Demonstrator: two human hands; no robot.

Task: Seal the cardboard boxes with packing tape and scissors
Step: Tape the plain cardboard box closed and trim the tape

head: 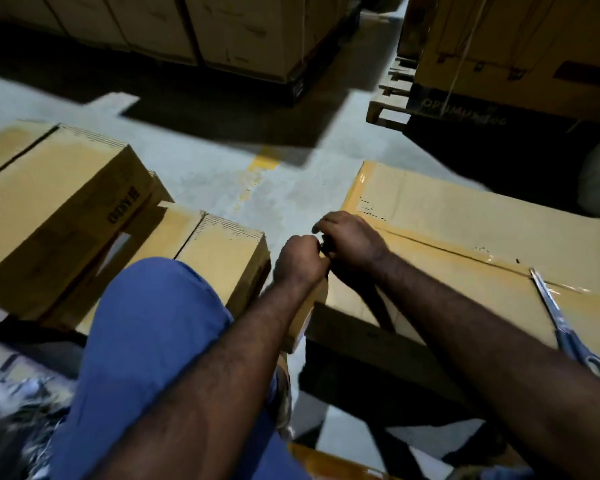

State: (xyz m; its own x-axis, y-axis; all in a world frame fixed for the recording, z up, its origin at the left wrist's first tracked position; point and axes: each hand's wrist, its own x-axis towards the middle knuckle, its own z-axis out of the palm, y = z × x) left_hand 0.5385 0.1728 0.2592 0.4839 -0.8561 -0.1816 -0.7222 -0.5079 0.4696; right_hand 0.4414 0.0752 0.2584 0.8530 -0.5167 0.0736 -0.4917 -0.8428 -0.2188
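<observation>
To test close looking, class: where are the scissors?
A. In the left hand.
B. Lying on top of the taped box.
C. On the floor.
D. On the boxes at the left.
B: the scissors lie flat on top of the taped box, towards its right side.

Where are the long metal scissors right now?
In the head view, the long metal scissors lie on the taped brown cardboard box at far right, just beside the right forearm.
</observation>
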